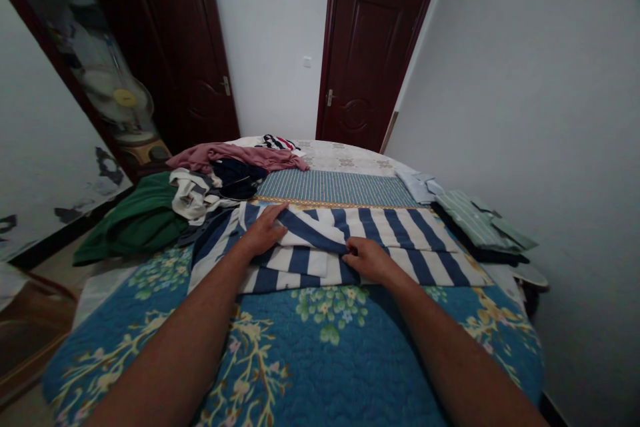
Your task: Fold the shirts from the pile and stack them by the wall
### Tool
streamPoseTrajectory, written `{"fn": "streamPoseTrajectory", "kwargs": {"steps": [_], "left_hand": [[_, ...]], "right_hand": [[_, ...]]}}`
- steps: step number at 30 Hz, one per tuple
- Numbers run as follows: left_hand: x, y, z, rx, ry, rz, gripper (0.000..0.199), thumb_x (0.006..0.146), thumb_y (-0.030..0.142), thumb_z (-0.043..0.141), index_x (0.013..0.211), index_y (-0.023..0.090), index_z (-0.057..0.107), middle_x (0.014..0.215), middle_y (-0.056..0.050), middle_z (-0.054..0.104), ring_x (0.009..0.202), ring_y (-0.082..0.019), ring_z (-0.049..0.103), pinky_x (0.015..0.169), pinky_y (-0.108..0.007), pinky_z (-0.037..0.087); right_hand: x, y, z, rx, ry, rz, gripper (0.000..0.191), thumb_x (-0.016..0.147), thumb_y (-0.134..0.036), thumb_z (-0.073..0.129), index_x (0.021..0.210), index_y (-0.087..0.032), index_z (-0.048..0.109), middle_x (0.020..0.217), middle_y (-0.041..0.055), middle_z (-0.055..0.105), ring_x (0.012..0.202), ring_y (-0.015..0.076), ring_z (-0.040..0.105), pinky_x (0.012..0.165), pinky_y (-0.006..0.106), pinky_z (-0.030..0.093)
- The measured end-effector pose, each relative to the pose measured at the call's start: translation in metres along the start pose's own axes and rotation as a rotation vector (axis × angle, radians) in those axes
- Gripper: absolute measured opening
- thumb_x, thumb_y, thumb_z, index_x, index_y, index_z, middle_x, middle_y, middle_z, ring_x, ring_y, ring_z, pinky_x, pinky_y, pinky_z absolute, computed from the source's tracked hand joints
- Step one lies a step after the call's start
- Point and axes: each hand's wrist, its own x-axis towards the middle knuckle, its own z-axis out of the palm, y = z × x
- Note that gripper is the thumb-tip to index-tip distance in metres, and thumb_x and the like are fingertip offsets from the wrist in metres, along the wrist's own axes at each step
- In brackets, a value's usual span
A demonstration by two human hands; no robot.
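A blue and white striped garment (420, 240) lies stretched sideways across the quilt, partly folded over itself along its length. On its left part, my left hand (266, 232) rests flat with the fingers stretched out over the cloth. My right hand (367, 259) is near the middle of the garment, its thumb and fingers pinched on a folded-over flap of the striped cloth. Under the garment is a blue floral quilt (320, 360).
Loose clothes are heaped at the left: a green garment (135, 220), a pink one (220, 155) and a dark one (237, 177). Folded shirts (480, 220) are stacked at the right edge by the wall. A wooden chair (35, 333) stands at lower left.
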Motion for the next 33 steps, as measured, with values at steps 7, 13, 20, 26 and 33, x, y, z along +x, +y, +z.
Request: {"fn": "streamPoseTrajectory", "kwargs": {"steps": [7, 13, 20, 26, 33], "left_hand": [[0.002, 0.006, -0.014, 0.245, -0.041, -0.163, 0.049, 0.085, 0.032, 0.067, 0.132, 0.020, 0.076, 0.137, -0.016, 0.074, 0.133, -0.035, 0.066, 0.120, -0.045, 0.047], [0.002, 0.016, -0.027, 0.239, -0.153, -0.249, 0.053, 0.087, 0.038, 0.067, 0.137, 0.021, 0.072, 0.130, -0.015, 0.078, 0.122, -0.034, 0.072, 0.104, -0.042, 0.055], [-0.006, 0.015, -0.065, 0.026, -0.430, -0.368, 0.066, 0.074, 0.050, 0.077, 0.136, 0.026, 0.074, 0.099, -0.006, 0.081, 0.086, -0.026, 0.076, 0.072, -0.031, 0.057], [-0.005, 0.009, -0.070, 0.108, -0.322, -0.343, 0.051, 0.082, 0.050, 0.070, 0.123, 0.022, 0.080, 0.095, -0.006, 0.081, 0.082, -0.024, 0.075, 0.071, -0.030, 0.056], [-0.005, 0.003, -0.039, 0.445, -0.009, -0.208, 0.055, 0.095, 0.021, 0.055, 0.148, 0.027, 0.066, 0.149, -0.013, 0.067, 0.127, -0.031, 0.069, 0.104, -0.039, 0.055]], "right_hand": [[-0.001, -0.003, -0.001, 0.040, 0.001, -0.070, 0.020, 0.099, -0.030, 0.062, 0.082, -0.021, 0.071, 0.084, 0.0041, 0.073, 0.081, 0.0191, 0.065, 0.071, 0.028, 0.038], [0.000, -0.004, 0.001, 0.032, 0.016, -0.052, 0.016, 0.095, -0.025, 0.064, 0.081, -0.021, 0.072, 0.081, 0.0031, 0.073, 0.078, 0.0184, 0.065, 0.069, 0.028, 0.036], [0.000, 0.001, -0.001, 0.117, -0.021, -0.079, 0.012, 0.091, -0.025, 0.068, 0.080, -0.021, 0.073, 0.078, 0.0009, 0.072, 0.075, 0.0174, 0.064, 0.069, 0.027, 0.039], [0.001, 0.002, -0.002, 0.142, -0.029, -0.076, 0.011, 0.089, -0.026, 0.068, 0.082, -0.021, 0.075, 0.076, 0.0006, 0.072, 0.074, 0.0173, 0.064, 0.067, 0.027, 0.039], [0.001, 0.004, -0.004, 0.161, -0.055, -0.092, 0.011, 0.089, -0.026, 0.068, 0.081, -0.021, 0.074, 0.077, 0.0005, 0.072, 0.075, 0.0176, 0.065, 0.068, 0.027, 0.040]]}}
